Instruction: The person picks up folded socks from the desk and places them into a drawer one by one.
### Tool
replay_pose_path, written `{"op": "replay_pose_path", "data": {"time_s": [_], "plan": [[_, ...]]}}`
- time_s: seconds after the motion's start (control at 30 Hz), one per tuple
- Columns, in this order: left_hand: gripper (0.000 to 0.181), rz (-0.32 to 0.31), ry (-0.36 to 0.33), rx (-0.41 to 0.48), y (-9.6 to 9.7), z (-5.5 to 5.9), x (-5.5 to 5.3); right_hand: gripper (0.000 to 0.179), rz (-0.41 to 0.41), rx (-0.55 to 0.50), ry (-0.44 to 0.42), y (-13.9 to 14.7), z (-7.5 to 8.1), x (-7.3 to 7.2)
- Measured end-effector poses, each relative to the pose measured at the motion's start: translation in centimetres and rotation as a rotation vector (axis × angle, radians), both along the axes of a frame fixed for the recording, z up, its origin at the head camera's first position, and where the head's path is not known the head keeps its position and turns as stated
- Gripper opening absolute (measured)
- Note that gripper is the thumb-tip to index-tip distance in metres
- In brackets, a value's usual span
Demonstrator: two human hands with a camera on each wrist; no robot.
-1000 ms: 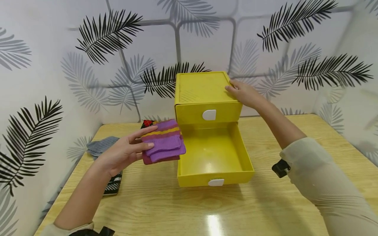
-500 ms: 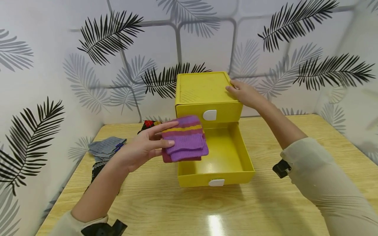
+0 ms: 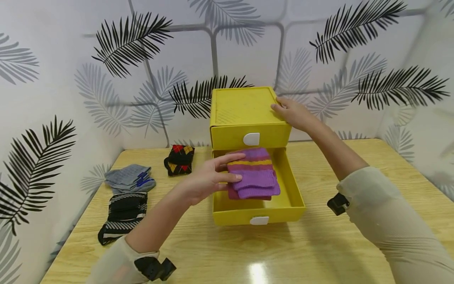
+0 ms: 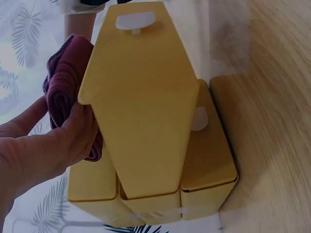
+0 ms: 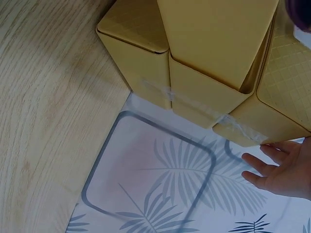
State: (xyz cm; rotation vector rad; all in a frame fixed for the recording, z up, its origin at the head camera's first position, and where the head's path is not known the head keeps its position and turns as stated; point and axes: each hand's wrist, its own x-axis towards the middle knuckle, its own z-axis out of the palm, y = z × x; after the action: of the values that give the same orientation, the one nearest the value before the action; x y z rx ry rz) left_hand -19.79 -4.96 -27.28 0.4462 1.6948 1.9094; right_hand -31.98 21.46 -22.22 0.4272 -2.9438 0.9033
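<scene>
Folded purple socks (image 3: 257, 179) with a yellow stripe are pinched between the thumb and fingers of my left hand (image 3: 203, 179). They hang over the pulled-out drawer (image 3: 291, 185) of a yellow drawer cabinet (image 3: 244, 104). In the left wrist view the socks (image 4: 68, 80) appear beside the drawer's side wall, above its rim. My right hand (image 3: 294, 113) rests against the top right edge of the cabinet. From the right wrist view, the fingers of the right hand (image 5: 286, 167) look extended and spread at the cabinet's back corner.
On the table's left side lie folded grey socks (image 3: 129, 178), black-and-white socks (image 3: 124, 215) and black argyle socks (image 3: 180, 159). A leaf-patterned wall (image 3: 244, 59) stands right behind the cabinet. The left wrist view shows another drawer unit (image 4: 209, 145) under the pulled-out one.
My left hand has carried the purple socks rightward, from beside the cabinet to over the pulled-out drawer. The other socks on the left have come into fuller view. My right hand has stayed put.
</scene>
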Motion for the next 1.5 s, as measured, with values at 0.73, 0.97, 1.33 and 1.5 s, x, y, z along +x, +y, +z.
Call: {"op": "replay_pose_path", "data": {"time_s": [0.73,0.97,1.33,1.5], "plan": [[0.057,-0.004,-0.075,-0.221,5.5,-4.1,-2.0,0.063,-0.011,0.009,0.012,0.1,-0.1,-0.2],[0.054,-0.002,-0.054,-0.296,6.3,-4.4,-2.0,0.063,-0.011,0.003,0.009,0.1,-0.2,-0.3],[0.052,-0.065,0.068,-0.375,5.4,-4.2,-1.7,0.062,-0.008,0.014,0.006,0.0,-0.2,-0.2],[0.05,-0.043,0.174,-0.452,3.8,-3.5,-1.4,0.063,-0.003,0.007,-0.004,0.1,-0.2,-0.3]]}}
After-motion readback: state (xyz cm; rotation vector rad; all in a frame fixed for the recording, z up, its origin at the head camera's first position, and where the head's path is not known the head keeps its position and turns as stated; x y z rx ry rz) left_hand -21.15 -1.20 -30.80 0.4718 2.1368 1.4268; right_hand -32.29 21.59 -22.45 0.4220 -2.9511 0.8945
